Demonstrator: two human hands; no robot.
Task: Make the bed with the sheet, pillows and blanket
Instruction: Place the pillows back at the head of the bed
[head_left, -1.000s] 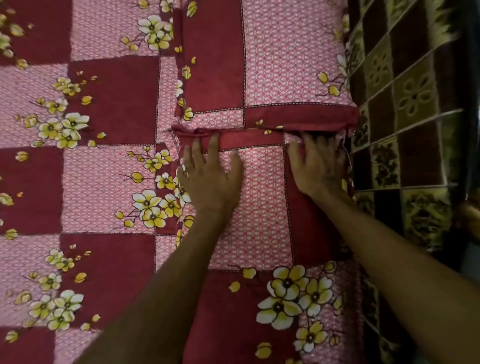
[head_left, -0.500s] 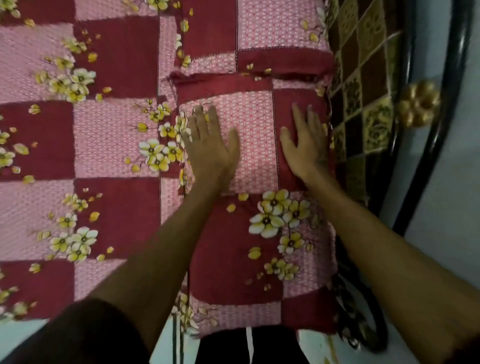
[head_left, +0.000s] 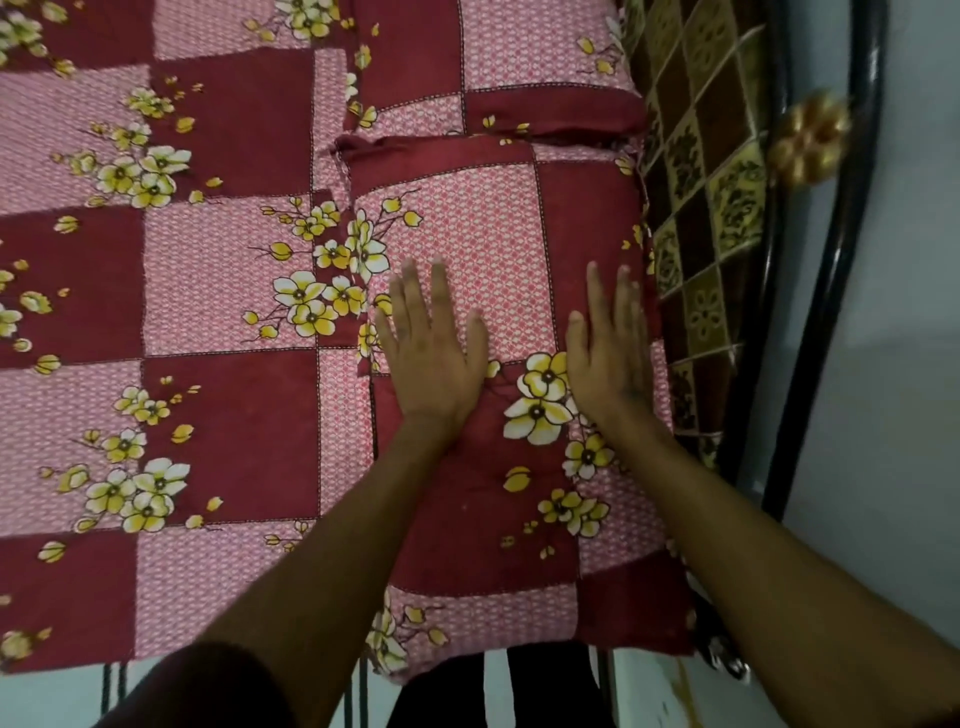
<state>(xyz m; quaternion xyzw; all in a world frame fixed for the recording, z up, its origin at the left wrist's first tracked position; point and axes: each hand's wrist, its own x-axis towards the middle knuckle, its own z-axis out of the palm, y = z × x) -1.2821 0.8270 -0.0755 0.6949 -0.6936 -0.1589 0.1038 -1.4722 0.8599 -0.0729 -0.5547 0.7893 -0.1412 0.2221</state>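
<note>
- Dim bedroom light falls on a bed whose sheet (head_left: 218, 291), a maroon and pink patchwork with yellow flowers, lies smooth across the mattress.
- Along the right side stands a dark metal bed frame (head_left: 826, 291) with a gold flower ornament (head_left: 810, 137), and a brown and gold checked cloth (head_left: 701, 171), possibly the blanket, sits between frame and pillows.
- The near pillow (head_left: 488, 218), in matching fabric, lies at the head of the bed with its far end touching a second pillow (head_left: 498, 67).
- The left hand (head_left: 431, 353) rests flat on the near pillow, fingers straight and spread, gripping nothing.
- The right hand (head_left: 610, 353) lies flat near the pillow's right edge, fingers likewise extended and holding nothing.
- My reading is that the pillow is being pressed and smoothed into place.
- Risk: uneven pressure from the right hand could push the pillow sideways into the checked cloth or off the mattress edge.
- Risk: dragging the palms may bunch the pillowcase, whose far flap already looks folded over.
- Risk: shoving forward could knock the second pillow out of line.
</note>
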